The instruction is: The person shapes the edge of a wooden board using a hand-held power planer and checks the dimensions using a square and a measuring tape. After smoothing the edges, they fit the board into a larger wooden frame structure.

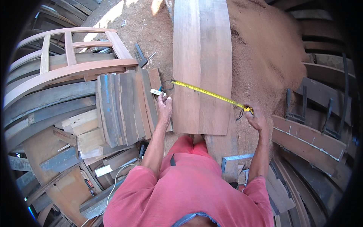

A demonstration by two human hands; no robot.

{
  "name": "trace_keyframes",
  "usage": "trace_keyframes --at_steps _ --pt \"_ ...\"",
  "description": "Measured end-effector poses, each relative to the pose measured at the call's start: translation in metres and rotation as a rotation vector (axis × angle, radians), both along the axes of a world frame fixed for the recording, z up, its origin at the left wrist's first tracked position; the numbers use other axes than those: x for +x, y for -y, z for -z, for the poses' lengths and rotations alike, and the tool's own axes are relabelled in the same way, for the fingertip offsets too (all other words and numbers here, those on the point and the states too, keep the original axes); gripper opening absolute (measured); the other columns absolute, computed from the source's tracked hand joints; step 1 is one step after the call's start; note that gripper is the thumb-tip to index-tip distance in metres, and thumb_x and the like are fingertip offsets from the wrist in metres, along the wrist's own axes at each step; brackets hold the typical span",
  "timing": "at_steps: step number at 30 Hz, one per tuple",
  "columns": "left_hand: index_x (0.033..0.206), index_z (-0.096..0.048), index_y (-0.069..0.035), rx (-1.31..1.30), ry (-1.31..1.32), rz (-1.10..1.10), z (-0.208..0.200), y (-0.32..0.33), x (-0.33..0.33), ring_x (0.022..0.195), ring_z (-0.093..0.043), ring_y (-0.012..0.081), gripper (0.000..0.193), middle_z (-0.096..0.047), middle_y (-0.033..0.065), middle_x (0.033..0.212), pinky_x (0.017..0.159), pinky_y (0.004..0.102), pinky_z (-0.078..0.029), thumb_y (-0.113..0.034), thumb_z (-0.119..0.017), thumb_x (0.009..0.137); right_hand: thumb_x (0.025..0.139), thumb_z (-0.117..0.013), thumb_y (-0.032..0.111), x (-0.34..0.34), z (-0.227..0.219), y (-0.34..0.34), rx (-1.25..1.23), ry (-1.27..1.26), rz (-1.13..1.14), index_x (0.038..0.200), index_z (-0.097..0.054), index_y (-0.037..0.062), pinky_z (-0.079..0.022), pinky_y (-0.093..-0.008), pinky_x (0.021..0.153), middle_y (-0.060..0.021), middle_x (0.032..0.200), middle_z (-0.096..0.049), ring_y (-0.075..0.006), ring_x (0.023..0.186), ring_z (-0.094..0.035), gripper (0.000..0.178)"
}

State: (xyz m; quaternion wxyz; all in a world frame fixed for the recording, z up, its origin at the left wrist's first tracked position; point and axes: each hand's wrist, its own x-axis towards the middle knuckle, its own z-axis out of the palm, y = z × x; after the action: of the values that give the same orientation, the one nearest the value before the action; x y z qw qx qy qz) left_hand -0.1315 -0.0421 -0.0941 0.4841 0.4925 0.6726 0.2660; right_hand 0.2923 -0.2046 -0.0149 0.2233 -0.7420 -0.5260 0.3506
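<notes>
A wide reddish wooden plank [200, 56] lies lengthwise in front of me. A yellow tape measure blade [206, 92] stretches across its width, slanting down to the right. My left hand [165, 108] rests at the plank's left edge and pinches the tape's end, beside a small white object [157, 92]. At the plank's right edge, my right hand [256, 118] grips the tape measure case [247, 109].
A stack of short curved boards [123, 108] sits to the left of the plank. An arched wooden frame [68, 56] and more planks lie further left. A big sawdust heap [264, 56] rises on the right, with curved timbers and clamps [298, 109] beyond.
</notes>
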Motion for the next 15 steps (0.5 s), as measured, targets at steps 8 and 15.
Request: trace_keyframes --at_steps 8,15 --pt "0.150 -0.036 0.004 0.303 -0.247 0.144 -0.019 -0.094 0.067 0.131 -0.055 0.0380 0.069 -0.052 0.0280 0.143 0.112 0.0469 -0.042 -0.017 -0.068 0.093 0.077 -0.062 0.011 0.031 -0.003 -0.126 0.146 0.163 -0.078 0.113 -0.070 0.0030 -0.050 -0.0472 0.091 -0.0225 0.101 -0.065 -0.0402 0.101 -0.063 0.037" --pt "0.137 -0.055 0.004 0.157 -0.005 0.020 -0.015 -0.147 0.076 0.113 -0.065 0.0220 0.043 -0.067 0.0157 0.125 0.099 0.0349 -0.050 -0.014 -0.062 0.099 0.080 -0.065 0.011 0.063 0.006 -0.163 0.041 0.210 -0.089 0.115 -0.071 0.0062 -0.049 -0.0460 0.094 -0.0206 0.108 -0.066 -0.0397 0.105 -0.062 0.036"
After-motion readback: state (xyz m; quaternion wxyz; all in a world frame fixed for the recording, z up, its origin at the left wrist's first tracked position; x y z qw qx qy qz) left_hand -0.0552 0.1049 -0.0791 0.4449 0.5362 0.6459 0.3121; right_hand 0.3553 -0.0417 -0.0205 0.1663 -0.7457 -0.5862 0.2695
